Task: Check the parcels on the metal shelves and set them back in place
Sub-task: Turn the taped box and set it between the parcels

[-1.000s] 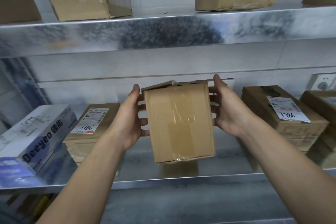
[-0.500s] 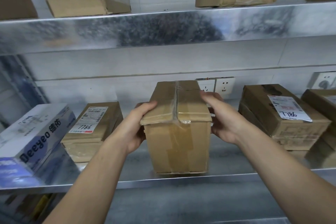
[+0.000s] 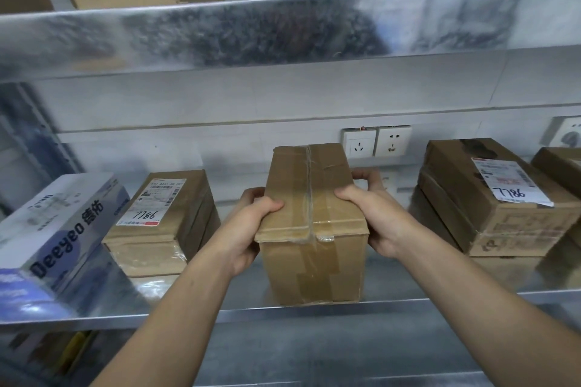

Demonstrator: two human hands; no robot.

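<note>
A tall brown cardboard parcel (image 3: 314, 229), sealed with clear tape along its top seam, stands upright at the front edge of the middle metal shelf (image 3: 471, 295). My left hand (image 3: 248, 229) grips its upper left side, thumb curled over the top edge. On the right side, my right hand (image 3: 377, 217) holds it the same way, thumb on the top flap and fingers behind the box. The parcel's base rests on the shelf.
A flat labelled parcel (image 3: 163, 217) marked 7786 lies to the left, a white and blue Deeyeo box (image 3: 53, 239) beyond it. Another 7786 parcel (image 3: 493, 198) sits at the right. Wall sockets (image 3: 375, 142) are behind. An upper shelf (image 3: 283, 31) carries more boxes.
The parcel was held tilted up in the air with its taped face toward me; it has been turned upright and lowered onto the shelf. Both hands shifted to its upper sides.
</note>
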